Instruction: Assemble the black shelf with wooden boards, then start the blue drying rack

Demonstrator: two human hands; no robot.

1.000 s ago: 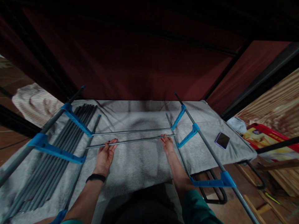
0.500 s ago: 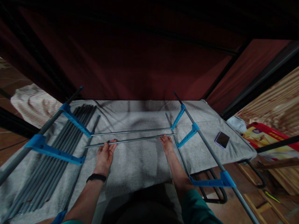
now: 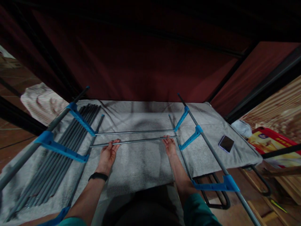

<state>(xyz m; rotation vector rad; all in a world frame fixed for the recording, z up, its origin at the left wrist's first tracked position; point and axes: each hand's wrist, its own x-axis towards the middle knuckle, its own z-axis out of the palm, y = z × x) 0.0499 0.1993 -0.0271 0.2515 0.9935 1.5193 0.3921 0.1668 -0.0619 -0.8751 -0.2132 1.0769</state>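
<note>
Frame centre: a thin grey rod [image 3: 134, 141] lies across a grey towel [image 3: 141, 163]. The left hand [image 3: 108, 154] and right hand [image 3: 169, 145] touch it with fingers extended, not clenched. No readable writing.

**Open middle, blocked sides**

The grey towel [image 3: 141, 163] leaves a bare stretch on the surface between the near edge and the thin rod [image 3: 134, 142], wide enough for both forearms. Beyond it a second rod [image 3: 134, 132] lies parallel and close, leaving only a narrow slot between them. Past that, the towel runs bare to the far edge. The left side is blocked by a bundle of grey tubes [image 3: 58, 157] and raised blue brackets [image 3: 61, 149]. On the right, a slanted pole [image 3: 211, 153] with blue arms [image 3: 191, 138] bars the way toward the phone [image 3: 226, 143] near the right edge.
</note>
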